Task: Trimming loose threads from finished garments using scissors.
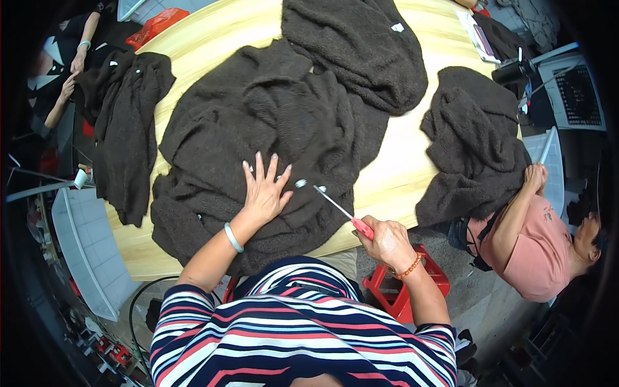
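Observation:
A large dark brown fuzzy knitted garment (pixel 213 122) lies in loose folds on the table in front of me. My left hand (pixel 263 193) rests flat on its near part, fingers spread, holding nothing. Small white marks (pixel 300 184) show on the cloth just right of that hand; whether they are thread or tags I cannot tell. In my right hand (pixel 389 242) is a red-handled tool (pixel 362 227) with a thin straight metal shaft, the fingers closed around its handle. The shaft slants up and left, its tip at the white marks. Whether the tip touches the cloth is unclear.
More dark brown knits lie on the pale wooden table (pixel 387 187): one at the back (pixel 361 51), one at the right (pixel 477 142), one over the left edge (pixel 129 129). People stand at both sides, with hands at the cloth. A red stool (pixel 412 290) stands near my right side.

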